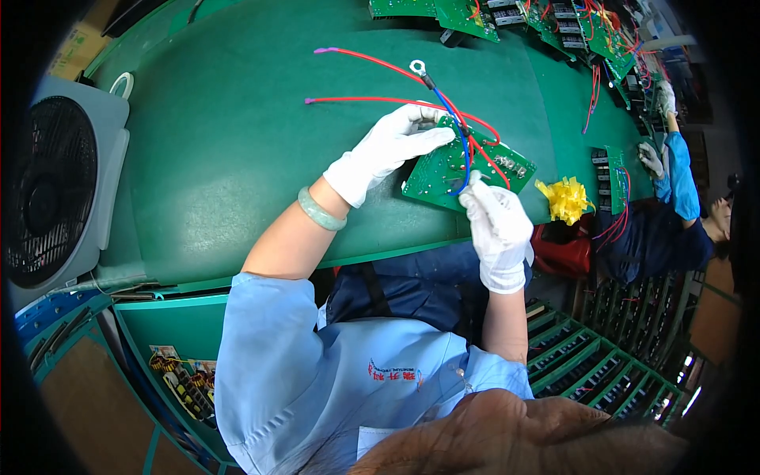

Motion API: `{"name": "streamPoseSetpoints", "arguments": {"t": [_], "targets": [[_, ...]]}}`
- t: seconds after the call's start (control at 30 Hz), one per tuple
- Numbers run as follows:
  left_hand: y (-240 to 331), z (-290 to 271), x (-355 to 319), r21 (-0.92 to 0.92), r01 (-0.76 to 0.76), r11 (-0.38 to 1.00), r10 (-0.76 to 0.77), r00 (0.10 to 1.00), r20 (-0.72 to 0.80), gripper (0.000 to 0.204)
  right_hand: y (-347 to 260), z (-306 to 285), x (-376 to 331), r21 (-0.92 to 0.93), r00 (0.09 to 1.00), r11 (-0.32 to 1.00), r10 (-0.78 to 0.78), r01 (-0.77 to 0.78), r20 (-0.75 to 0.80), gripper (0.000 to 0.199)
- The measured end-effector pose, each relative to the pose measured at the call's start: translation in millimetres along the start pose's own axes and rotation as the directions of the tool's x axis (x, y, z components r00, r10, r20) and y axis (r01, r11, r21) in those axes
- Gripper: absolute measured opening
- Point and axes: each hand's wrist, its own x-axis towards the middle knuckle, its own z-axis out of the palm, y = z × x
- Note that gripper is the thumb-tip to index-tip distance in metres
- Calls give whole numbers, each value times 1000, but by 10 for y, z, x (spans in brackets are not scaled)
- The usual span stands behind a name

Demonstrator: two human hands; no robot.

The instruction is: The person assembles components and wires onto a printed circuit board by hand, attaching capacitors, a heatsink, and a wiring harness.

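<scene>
A green circuit board [431, 176] is tilted above the near edge of the bench, its soldered side up. My left hand [380, 154], in a white glove, grips the board's upper left side, with the thumb across its face close to the wires. My gloved right hand [500, 233] is at the near edge, thumb and finger pinched together over the board beside a blue wire [465, 150]; what lies between them is hidden. That wire curves up to a ring terminal [418, 68]. Red wires [372, 58] with purple tips stretch to the left over the bench.
The green-topped bench [237, 142] carries a grey fan [63, 182] at left and a yellow ribbon bundle [567, 199] at right. More boards [467, 17] line the far side. At far right a co-worker's gloved hand [651, 158] is near another board [609, 178].
</scene>
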Motion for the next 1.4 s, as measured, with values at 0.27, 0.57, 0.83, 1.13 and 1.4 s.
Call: {"name": "streamPoseSetpoints", "arguments": {"t": [0.27,0.57,0.83,1.13,1.4], "targets": [[47,19,-15,23,-6,1000,5,999,35,29,-39,-91,41,11,997,998,68,-67,-31,30],[88,57,-19,42,16,999,-17,1000,21,29,-54,-46,54,-18,997,999,40,-41,-63,34],[5,5,-13,-23,-26,999,27,999,42,26,-84,27,81,-21,997,999,24,-25,-68,33],[-28,-11,28,-32,11,999,-9,998,56,23,-87,49,84,29,995,997,71,-69,-72,28],[-78,-34,84,-68,-13,998,19,996,90,23,-115,70,76,52,989,993,112,-108,-94,27]]}}
